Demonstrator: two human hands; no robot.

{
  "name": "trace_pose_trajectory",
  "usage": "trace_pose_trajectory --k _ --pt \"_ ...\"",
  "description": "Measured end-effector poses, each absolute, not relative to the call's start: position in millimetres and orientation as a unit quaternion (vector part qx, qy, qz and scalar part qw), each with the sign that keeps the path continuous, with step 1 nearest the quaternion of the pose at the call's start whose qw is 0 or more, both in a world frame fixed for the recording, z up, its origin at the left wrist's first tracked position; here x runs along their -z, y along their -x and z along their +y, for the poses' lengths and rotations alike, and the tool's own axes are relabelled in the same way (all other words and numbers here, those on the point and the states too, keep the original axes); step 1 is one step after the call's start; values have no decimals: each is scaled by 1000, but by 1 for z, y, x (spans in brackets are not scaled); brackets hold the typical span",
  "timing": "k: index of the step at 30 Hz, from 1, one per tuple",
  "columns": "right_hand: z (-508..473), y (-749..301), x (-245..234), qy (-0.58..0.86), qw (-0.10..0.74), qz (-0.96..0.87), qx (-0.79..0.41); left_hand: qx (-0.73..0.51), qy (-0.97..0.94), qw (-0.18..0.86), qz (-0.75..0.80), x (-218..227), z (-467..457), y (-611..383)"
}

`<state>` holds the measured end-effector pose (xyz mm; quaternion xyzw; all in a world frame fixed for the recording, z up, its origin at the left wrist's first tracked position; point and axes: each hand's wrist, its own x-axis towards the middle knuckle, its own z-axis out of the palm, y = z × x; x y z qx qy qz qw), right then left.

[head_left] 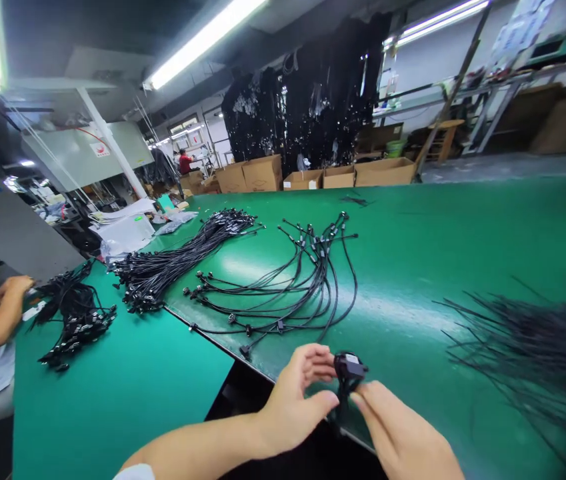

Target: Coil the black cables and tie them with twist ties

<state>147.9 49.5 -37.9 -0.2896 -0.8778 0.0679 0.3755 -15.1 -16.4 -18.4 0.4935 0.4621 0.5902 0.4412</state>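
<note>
Your left hand (290, 407) is curled, its fingertips (327, 363) pressed against the side of a black cable connector (350, 369). Your right hand (397, 433) comes up with its fingers held together, their tips at the connector's underside; you cannot tell whether it grips or only touches. The connector sits between your hands, just above the near edge of the green workbench mat (413, 267), with its black cable (341, 407) dropping between them.

On the mat, ahead of your hands, lies a loose spread of black cables (283, 287) with molded junctions. Beside it, to the left, is a dense bundle of similar cables (183, 257). A blurred mass of thin black wires (523, 360) lies on the mat to your right. Left of the mat, a co-worker's hand (19, 285) reaches toward a tangled cable pile (75, 313). Cardboard boxes (263, 173) stand beyond the mat's far edge. The connector's small white label (351, 359) is too small to read.
</note>
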Motion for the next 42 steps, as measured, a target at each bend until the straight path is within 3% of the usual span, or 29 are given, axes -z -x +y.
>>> trace_pose_trajectory --k 3,5,9,12,16,20,22,26,30,33,38,42 --pt "53 -148 28 307 368 -844 -239 -506 -630 361 465 3 -30 17" --pt "51 -153 21 329 387 -811 -292 -457 -644 412 456 -2 -35 20" --pt "44 -165 19 359 423 -825 -107 -425 -432 652 457 9 -25 22" --pt "31 -167 28 270 382 -883 34 -392 -360 729 431 19 -21 16" --pt "15 -163 37 315 355 -880 -14 -400 -377 689 472 27 -25 5" --pt "15 -169 29 336 310 -830 -319 -424 -406 635 501 32 -28 1" --pt "21 -174 24 340 316 -782 -416 -436 -416 616 508 32 -28 0" --pt "31 -174 20 398 427 -686 -433 -399 -424 652 486 32 -32 -3" --pt "32 -160 23 351 382 -720 -460 -326 -400 737 436 32 -37 -9" --pt "29 -156 22 391 407 -705 -430 -348 -342 775 402 26 -39 -11" --pt "30 -162 28 424 462 -688 -364 -334 -389 746 426 19 -36 -10" --pt "36 -173 32 426 432 -707 -363 -273 -395 749 456 20 -37 -7"
